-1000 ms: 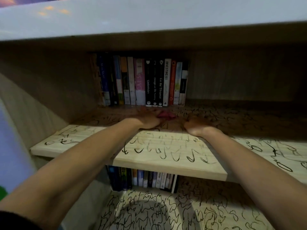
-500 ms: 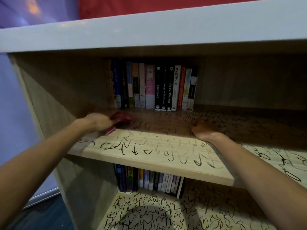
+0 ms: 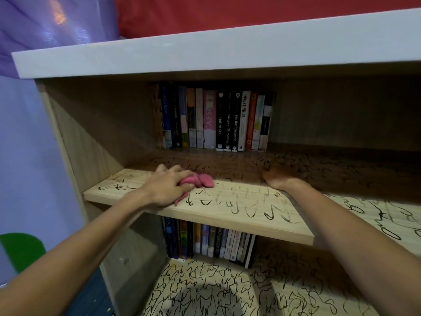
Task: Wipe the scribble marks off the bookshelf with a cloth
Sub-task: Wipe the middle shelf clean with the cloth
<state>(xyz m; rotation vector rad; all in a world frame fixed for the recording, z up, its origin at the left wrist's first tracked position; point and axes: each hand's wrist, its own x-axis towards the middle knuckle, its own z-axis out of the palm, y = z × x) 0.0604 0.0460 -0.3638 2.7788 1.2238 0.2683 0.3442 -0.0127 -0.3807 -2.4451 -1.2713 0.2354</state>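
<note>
We are seeing the left hand (image 3: 168, 187) curling its grip round a bunched pink cloth (image 3: 201, 180) and pressing it on the middle shelf (image 3: 227, 221), left of centre. The arm is reaching in from lower left. The right hand (image 3: 276, 179) is lying blurred in shadow, its grip unreadable. Scribble marks (image 3: 250, 212) are covering the shelf, and books (image 3: 218, 119) are standing behind.

Books (image 3: 216, 119) stand at the back of the shelf (image 3: 239, 224). Before their left end, the left hand (image 3: 166, 188) grips a cloth (image 3: 201, 180) (on the shelf); before their right end, the right hand (image 3: 276, 179).
</note>
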